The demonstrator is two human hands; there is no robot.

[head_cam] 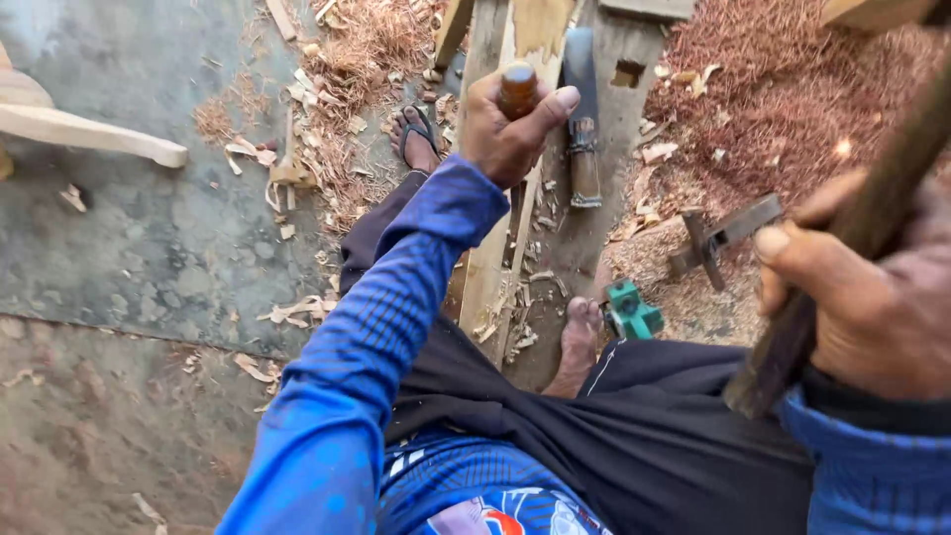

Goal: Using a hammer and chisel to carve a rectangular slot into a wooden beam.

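My left hand [507, 127] grips the brown wooden handle of a chisel [518, 89], held upright over a pale wooden plank [495, 248] that lies on the ground between my feet. My right hand [872, 287] is raised close to the camera at the right and grips a dark wooden mallet handle [852, 238] that slants up to the right. Both arms wear blue sleeves. The chisel's blade is hidden behind my left hand and arm.
A large knife [582, 119] lies on a grey board beside the plank. A green tool [630, 312] sits by my right foot [580, 342], a metal square [723, 238] further right. Wood shavings and sawdust [792, 109] cover the ground. A pale curved wooden piece [89, 129] lies at left.
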